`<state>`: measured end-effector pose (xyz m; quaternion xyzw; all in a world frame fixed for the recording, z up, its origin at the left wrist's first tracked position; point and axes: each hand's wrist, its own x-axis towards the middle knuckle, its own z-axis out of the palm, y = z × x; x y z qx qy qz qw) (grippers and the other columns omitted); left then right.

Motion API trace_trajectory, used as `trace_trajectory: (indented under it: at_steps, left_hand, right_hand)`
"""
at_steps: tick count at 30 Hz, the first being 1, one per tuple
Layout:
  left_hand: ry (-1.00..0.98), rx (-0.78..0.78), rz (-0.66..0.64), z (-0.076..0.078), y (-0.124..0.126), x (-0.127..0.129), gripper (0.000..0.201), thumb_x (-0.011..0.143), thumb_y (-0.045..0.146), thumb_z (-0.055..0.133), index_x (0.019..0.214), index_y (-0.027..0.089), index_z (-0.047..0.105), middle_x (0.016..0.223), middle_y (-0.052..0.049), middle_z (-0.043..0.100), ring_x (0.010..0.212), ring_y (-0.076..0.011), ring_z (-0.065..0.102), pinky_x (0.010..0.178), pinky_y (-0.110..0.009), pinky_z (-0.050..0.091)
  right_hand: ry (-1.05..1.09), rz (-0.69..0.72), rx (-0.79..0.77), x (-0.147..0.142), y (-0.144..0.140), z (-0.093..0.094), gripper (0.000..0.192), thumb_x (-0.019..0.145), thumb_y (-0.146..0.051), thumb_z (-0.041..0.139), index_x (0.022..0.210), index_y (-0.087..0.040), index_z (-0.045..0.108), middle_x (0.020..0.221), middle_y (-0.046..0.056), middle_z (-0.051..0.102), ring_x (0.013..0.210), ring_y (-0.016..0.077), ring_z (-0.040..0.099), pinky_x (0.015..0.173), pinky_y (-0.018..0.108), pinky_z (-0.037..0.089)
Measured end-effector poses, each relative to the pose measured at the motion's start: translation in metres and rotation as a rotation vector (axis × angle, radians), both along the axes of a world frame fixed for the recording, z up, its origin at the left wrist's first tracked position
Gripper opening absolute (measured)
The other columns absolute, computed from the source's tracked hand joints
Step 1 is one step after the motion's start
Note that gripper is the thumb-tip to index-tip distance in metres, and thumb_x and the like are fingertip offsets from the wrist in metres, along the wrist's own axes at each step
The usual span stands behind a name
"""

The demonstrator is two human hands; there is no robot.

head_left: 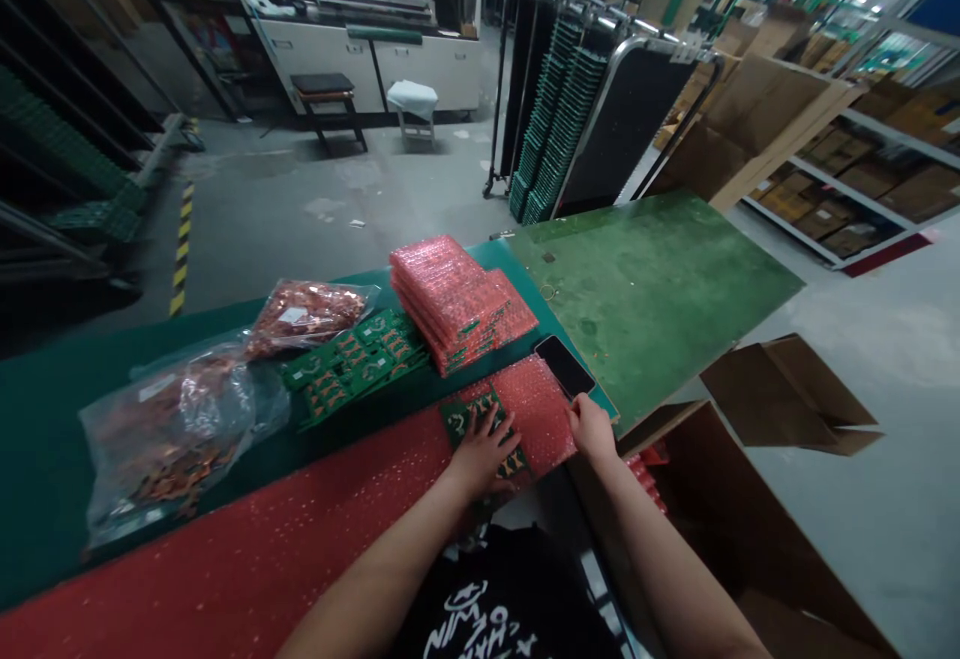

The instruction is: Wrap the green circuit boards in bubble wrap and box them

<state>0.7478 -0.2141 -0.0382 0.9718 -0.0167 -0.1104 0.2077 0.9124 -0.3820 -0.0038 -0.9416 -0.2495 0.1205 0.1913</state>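
Under my left hand (486, 447) lies a green circuit board panel (459, 417) with copper-coloured parts; the fingers are spread flat on it. The board rests on a long sheet of pink bubble wrap (534, 394) that runs along the table's front edge. My right hand (591, 427) pinches the right end of that bubble wrap, near the phone (564, 366). Behind the board stands a stack of bubble-wrapped packs (450, 294). To its left is a pile of bare circuit board panels (352, 364).
Clear bags of copper-coloured parts (187, 419) (311, 309) lie on the green table mat (45, 379). A green board surface (660, 279) adjoins at the right. Open cardboard boxes (735, 499) stand on the right. Farther back are a rack cart (570, 109) and a machine (367, 49).
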Motion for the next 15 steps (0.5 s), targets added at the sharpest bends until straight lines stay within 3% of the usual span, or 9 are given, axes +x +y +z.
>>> trace_trajectory:
  at_steps: [4, 5, 7, 9, 11, 13, 15]
  left_hand:
    - [-0.072, -0.225, 0.055, 0.002, 0.0, -0.001, 0.085, 0.054, 0.055, 0.074, 0.127, 0.021, 0.046, 0.144, -0.015, 0.029, 0.135, -0.0397, 0.011, 0.104, -0.065, -0.003]
    - [-0.112, -0.343, 0.126, 0.004, 0.001, 0.0, 0.081, 0.052, 0.053, 0.075, 0.122, 0.019, 0.049, 0.141, -0.016, 0.034, 0.134, -0.0383, 0.017, 0.106, -0.062, 0.0]
    - [-0.216, -0.678, 0.424, 0.009, 0.008, 0.004, 0.065, 0.052, 0.051, 0.074, 0.105, 0.018, 0.056, 0.127, -0.016, 0.048, 0.125, -0.0334, 0.037, 0.108, -0.054, 0.018]
    - [-0.309, -0.981, 0.785, 0.011, 0.022, 0.008, 0.052, 0.06, 0.057, 0.065, 0.092, 0.018, 0.053, 0.109, -0.012, 0.057, 0.108, -0.0267, 0.052, 0.098, -0.046, 0.037]
    - [-0.354, -1.133, 1.025, 0.013, 0.04, 0.009, 0.05, 0.072, 0.064, 0.046, 0.092, 0.018, 0.048, 0.098, -0.01, 0.058, 0.095, -0.0227, 0.058, 0.084, -0.042, 0.047]
    - [-0.397, -1.104, 1.129, 0.015, 0.058, 0.002, 0.051, 0.079, 0.063, 0.031, 0.097, 0.018, 0.044, 0.096, -0.01, 0.058, 0.089, -0.0212, 0.06, 0.077, -0.041, 0.05]
    - [-0.458, -1.005, 1.211, 0.018, 0.069, -0.013, 0.047, 0.077, 0.06, 0.04, 0.097, 0.017, 0.046, 0.095, -0.01, 0.058, 0.089, -0.0219, 0.059, 0.079, -0.042, 0.049]
  right_hand:
    - [0.226, 0.026, 0.35, -0.014, 0.004, 0.023, 0.015, 0.078, -0.028, 0.05, 0.069, -0.019, 0.042, 0.063, -0.003, 0.048, 0.061, 0.0134, 0.046, 0.06, 0.024, 0.035]
    - [0.281, 0.075, 0.416, -0.022, 0.008, 0.028, 0.017, 0.077, -0.031, 0.051, 0.069, -0.019, 0.042, 0.063, -0.003, 0.047, 0.061, 0.0132, 0.046, 0.06, 0.024, 0.036]
    - [0.378, 0.197, 0.487, -0.042, 0.021, 0.035, 0.018, 0.078, -0.032, 0.051, 0.069, -0.019, 0.044, 0.066, -0.002, 0.049, 0.064, 0.0128, 0.047, 0.061, 0.023, 0.037]
    - [0.436, 0.308, 0.462, -0.066, 0.038, 0.035, 0.014, 0.078, -0.028, 0.051, 0.07, -0.018, 0.045, 0.069, -0.001, 0.051, 0.066, 0.0126, 0.048, 0.063, 0.023, 0.038]
    - [0.446, 0.41, 0.336, -0.09, 0.054, 0.028, 0.008, 0.077, -0.021, 0.053, 0.072, -0.018, 0.047, 0.073, 0.0, 0.055, 0.069, 0.0132, 0.051, 0.065, 0.023, 0.039]
    - [0.408, 0.508, 0.184, -0.11, 0.067, 0.017, 0.004, 0.076, -0.016, 0.054, 0.077, -0.017, 0.051, 0.078, 0.002, 0.059, 0.075, 0.0149, 0.054, 0.07, 0.024, 0.041]
    - [0.356, 0.596, 0.092, -0.123, 0.075, 0.008, 0.004, 0.079, -0.015, 0.054, 0.082, -0.017, 0.055, 0.085, 0.004, 0.062, 0.084, 0.0165, 0.056, 0.083, 0.029, 0.041]
